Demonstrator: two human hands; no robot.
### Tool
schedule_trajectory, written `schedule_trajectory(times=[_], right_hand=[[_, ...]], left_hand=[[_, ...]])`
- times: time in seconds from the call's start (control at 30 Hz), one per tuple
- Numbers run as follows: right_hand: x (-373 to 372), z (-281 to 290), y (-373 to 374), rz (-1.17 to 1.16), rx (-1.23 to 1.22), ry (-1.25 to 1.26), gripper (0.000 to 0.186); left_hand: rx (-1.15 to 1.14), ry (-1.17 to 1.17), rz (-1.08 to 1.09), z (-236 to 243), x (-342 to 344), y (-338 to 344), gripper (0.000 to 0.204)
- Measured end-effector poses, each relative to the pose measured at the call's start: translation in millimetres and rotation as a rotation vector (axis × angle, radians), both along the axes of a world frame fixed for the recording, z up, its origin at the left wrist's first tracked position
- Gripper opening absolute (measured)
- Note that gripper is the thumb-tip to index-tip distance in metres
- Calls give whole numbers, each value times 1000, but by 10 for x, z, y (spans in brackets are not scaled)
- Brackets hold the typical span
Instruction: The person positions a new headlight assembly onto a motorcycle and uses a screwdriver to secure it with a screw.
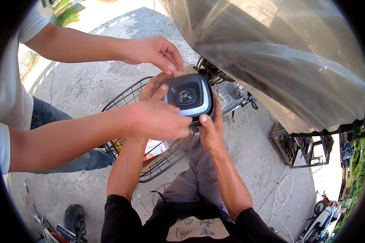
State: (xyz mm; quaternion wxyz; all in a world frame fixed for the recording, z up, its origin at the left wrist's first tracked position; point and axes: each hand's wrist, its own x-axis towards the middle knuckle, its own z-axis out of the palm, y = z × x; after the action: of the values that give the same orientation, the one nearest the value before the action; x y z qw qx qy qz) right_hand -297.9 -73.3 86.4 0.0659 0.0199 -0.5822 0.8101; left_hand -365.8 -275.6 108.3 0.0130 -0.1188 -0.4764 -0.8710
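A square black headlamp unit with a silver rim (187,95) is held upright at the front of a two-wheeler. My left hand (152,90) grips its left side, thumb over the edge, largely hidden behind a co-worker's forearm. With fingers wrapped round the back, my right hand (211,129) holds the lower right corner, thumb in front. The co-worker's lower hand (162,121) has curled fingers at the lamp's lower left edge; their upper hand (162,54) is bent just above the lamp. Some dark wiring or brackets (207,67) show behind it.
A wire basket (119,101) with packets sits below the lamp. A large translucent rain canopy (280,69) fills the upper right. Metal racks (300,148) stand right, near a coiled white hose (282,192) and a parked two-wheeler (324,218). A black wheel (73,218) lies lower left.
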Motion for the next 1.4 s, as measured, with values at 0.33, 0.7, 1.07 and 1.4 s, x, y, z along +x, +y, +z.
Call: schedule_trajectory(times=[0.33, 0.7, 1.07, 1.4], right_hand=[[-5, -90, 83, 40, -26, 50, 122], [19, -279, 98, 45, -77, 127, 122], [53, -155, 92, -17, 40, 173, 120], [11, -272, 211, 9, 38, 203, 128]], left_hand=[[-778, 493, 264, 46, 198, -25, 29], [-1227, 737, 455, 418, 817, 237, 45], [-1150, 529, 299, 521, 754, 265, 36], [-1233, 535, 202, 604, 738, 361, 32]])
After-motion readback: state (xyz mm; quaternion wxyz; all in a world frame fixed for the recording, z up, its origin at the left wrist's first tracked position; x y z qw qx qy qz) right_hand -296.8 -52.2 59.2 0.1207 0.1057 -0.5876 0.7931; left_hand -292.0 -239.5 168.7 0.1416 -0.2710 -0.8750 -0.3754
